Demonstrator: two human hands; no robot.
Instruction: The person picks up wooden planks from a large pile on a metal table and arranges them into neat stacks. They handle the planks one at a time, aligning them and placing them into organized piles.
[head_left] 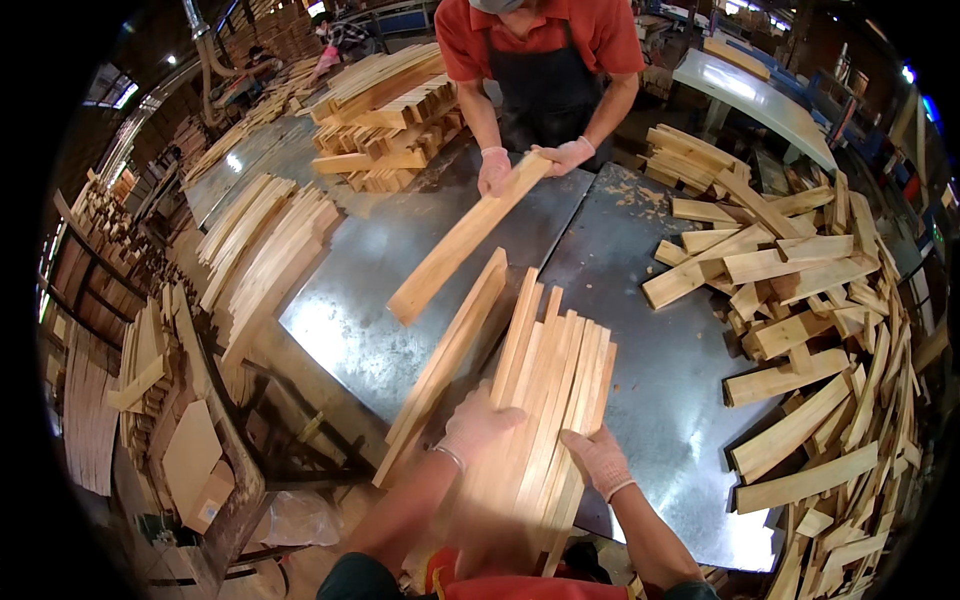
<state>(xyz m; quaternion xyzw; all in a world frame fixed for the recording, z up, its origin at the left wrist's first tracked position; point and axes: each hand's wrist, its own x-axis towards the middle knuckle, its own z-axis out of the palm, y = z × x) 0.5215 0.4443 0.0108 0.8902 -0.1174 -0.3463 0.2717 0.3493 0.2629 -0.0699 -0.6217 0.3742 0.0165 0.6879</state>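
Note:
A bundle of several long, pale wooden strips (548,385) lies lengthwise in front of me at the near edge of the metal table (660,400), its far ends uneven. My left hand (478,420), in a thin light glove, grips the bundle's left side. On its right side my gloved right hand (598,460) presses inward, thumb over the edge strip. The near ends of the bundle are blurred by my body. Just left of it, wooden strips (440,365) stand on edge, apart from my hands. Across the table a co-worker's gloved hands hold a single wooden board (470,240) aslant.
A loose heap of wooden pieces (790,310) covers the table's right side and spills toward me. Stacked boards (385,115) stand at the far left, with rows of strips (270,250) nearer. Cardboard (190,465) leans at lower left. Wood chips lie beside the co-worker (555,60).

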